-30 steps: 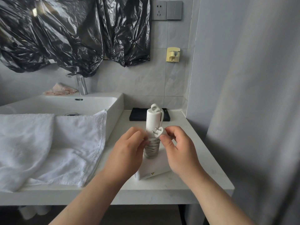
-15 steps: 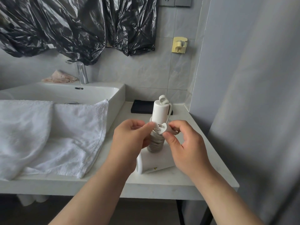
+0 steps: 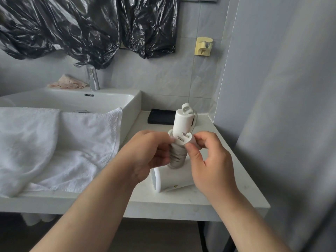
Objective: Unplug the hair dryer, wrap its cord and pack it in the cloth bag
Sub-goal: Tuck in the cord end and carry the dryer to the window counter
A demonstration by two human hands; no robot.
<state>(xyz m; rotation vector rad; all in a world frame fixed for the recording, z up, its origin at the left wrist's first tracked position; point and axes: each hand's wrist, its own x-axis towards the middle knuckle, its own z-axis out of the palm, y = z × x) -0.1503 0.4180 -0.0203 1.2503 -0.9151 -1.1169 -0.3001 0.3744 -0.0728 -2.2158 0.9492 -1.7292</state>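
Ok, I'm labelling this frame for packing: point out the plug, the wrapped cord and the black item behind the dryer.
plug (image 3: 184, 139): head view, on its pronged face.
wrapped cord (image 3: 177, 158): head view, mid-coil on the handle.
black item (image 3: 160, 117): head view, on its top surface.

Hair dryer (image 3: 179, 166) on counter (image 3: 181, 199), sink (image 3: 72, 100) left, pouch (image 3: 161, 116) behind

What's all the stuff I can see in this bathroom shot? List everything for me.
hair dryer: one, white, on the counter, handle up
cord: one, grey, wound round the handle
plug: one, white, between both hands
towel: one, white, draped over the sink's front
sink: one, white, left
tap: one, chrome, behind the sink
plastic bags: black, on the wall
hook: one, yellow, on the wall
black pad: one, behind the dryer
counter: one, white
left hand: on the cord
right hand: pinching the plug
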